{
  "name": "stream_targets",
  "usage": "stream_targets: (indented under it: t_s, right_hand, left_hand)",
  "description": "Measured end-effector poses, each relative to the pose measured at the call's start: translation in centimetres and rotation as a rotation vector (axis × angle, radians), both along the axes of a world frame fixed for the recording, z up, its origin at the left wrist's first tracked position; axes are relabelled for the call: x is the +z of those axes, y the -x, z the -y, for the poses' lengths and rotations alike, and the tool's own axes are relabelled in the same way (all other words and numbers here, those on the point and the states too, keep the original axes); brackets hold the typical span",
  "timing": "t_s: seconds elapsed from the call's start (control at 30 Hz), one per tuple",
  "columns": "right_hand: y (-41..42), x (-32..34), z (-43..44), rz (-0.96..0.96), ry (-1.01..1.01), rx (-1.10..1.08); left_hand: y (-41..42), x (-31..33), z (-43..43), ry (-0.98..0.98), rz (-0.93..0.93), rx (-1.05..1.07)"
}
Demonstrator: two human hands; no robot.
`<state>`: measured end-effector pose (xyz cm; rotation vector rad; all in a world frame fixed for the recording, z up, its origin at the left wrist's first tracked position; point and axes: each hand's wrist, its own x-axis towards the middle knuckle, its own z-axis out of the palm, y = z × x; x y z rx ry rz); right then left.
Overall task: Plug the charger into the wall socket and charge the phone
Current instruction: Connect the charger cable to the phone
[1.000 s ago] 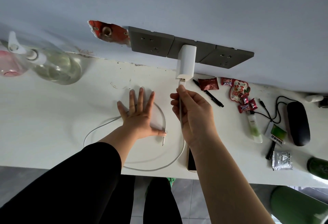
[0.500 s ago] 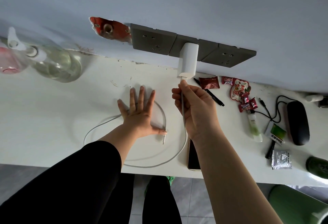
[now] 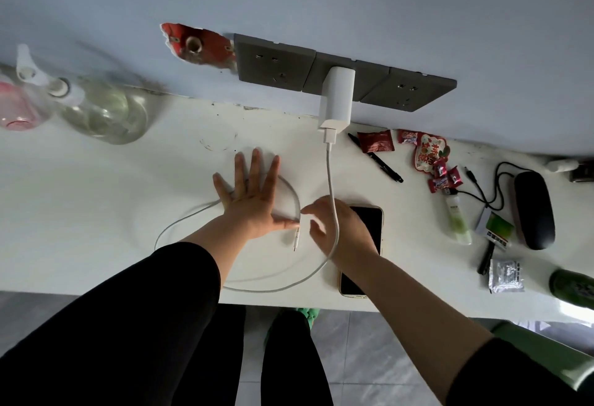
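Charger (image 3: 336, 97) sat plugged at 12 o'clock — the cable tip (image 3: 296, 238) lay loose; right hand (image 3: 340, 232) open beside it, phone (image 3: 369, 222) unconnected.

Charger (image 3: 336, 97) in the middle wall socket (image 3: 347, 79), its cable (image 3: 331, 177) looping left of the phone (image 3: 369, 222) on the table (image 3: 96, 200)

Little print here that you can actually read.
You can see red Chinese characters on the red-and-white snack packet (image 3: 430, 152) lying far right on the desk, but they are too small and skewed to make out. The green-and-white card (image 3: 495, 229) farther right and the pale green tube (image 3: 458, 220) beside it carry dark print, and the silver sachet (image 3: 506, 276) near the front edge too; all of it is too blurred to read.
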<state>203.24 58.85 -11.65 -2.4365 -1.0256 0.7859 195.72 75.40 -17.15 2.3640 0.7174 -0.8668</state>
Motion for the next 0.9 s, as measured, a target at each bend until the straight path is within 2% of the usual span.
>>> stream_targets:
  t_s: [0.07, 0.13, 0.27, 0.37, 0.43, 0.53, 0.6, 0.73, 0.83, 0.9]
  right_hand:
    - [0.3, -1.3, 0.1, 0.21, -0.03, 0.369]
    - [0.3, -2.1, 0.4, 0.322, -0.027, 0.537]
    - [-0.3, -2.6, 0.9, 0.473, 0.033, 0.653]
    - [-1.0, -2.1, 1.0, 0.525, 0.021, 0.668]
    - [-1.6, -1.2, 1.5, 0.516, 0.015, 0.643]
    - [-2.1, 0.5, 2.5, 0.348, -0.019, 0.437]
    - [-2.2, 2.1, 3.7, 0.147, -0.104, 0.112]
    - [-2.5, 4.7, 7.9, -0.304, -0.16, -0.561]
    - [-2.9, 5.2, 12.0, -0.388, -0.159, -0.813]
    - [-2.8, 4.7, 14.3, -0.376, -0.117, -0.835]
  left_hand:
    - [-0.1, -0.1, 0.0, -0.012, -0.021, -0.006]
    - [-0.2, -0.3, 0.0, -0.02, -0.029, -0.006]
    - [-0.1, -0.2, 0.0, -0.026, -0.027, -0.02]
    - [0.0, 0.2, -0.2, -0.026, -0.019, -0.026]
    - [0.5, 0.8, -0.4, -0.013, 0.064, -0.013]
    - [1.6, 2.4, 0.2, -0.051, 0.3, -0.054]
    - [2.0, 3.7, 1.3, -0.012, 0.405, -0.032]
    - [1.2, 6.1, 3.9, 0.201, 0.445, 0.241]
    - [-0.8, 7.0, 6.0, 0.235, 0.442, 0.237]
    - [-2.5, 7.0, 7.2, 0.183, 0.403, 0.044]
